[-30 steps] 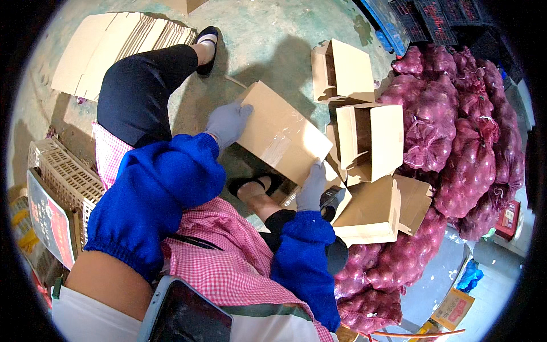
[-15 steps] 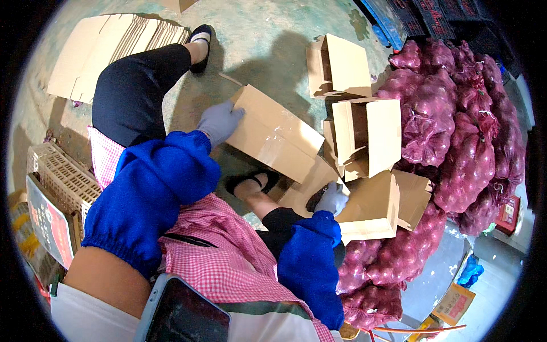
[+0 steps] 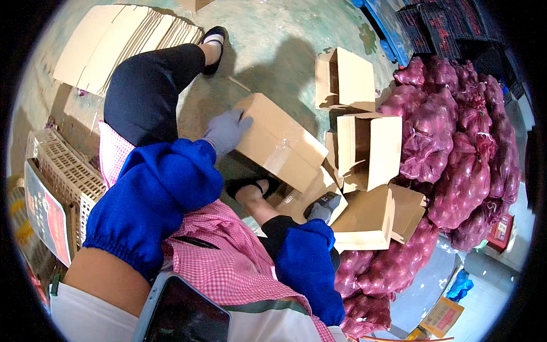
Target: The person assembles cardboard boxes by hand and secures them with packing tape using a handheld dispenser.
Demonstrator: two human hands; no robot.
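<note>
The cardboard box (image 3: 282,142) lies tilted over your right foot, above the green floor (image 3: 273,45), its upper left corner under your left hand (image 3: 227,131). That gloved hand lies spread flat on the corner, fingers apart. Your right hand (image 3: 320,212) is low at the box's near edge; most of it is hidden behind your blue sleeve, so you cannot tell how its fingers stand. Just right of the box stand two open boxes (image 3: 364,149), with folded ones beside them. Red mesh sacks of onions (image 3: 461,154) are heaped beyond. Flat cardboard sheets (image 3: 108,45) lie at upper left, a plastic crate (image 3: 62,171) at your left.
</note>
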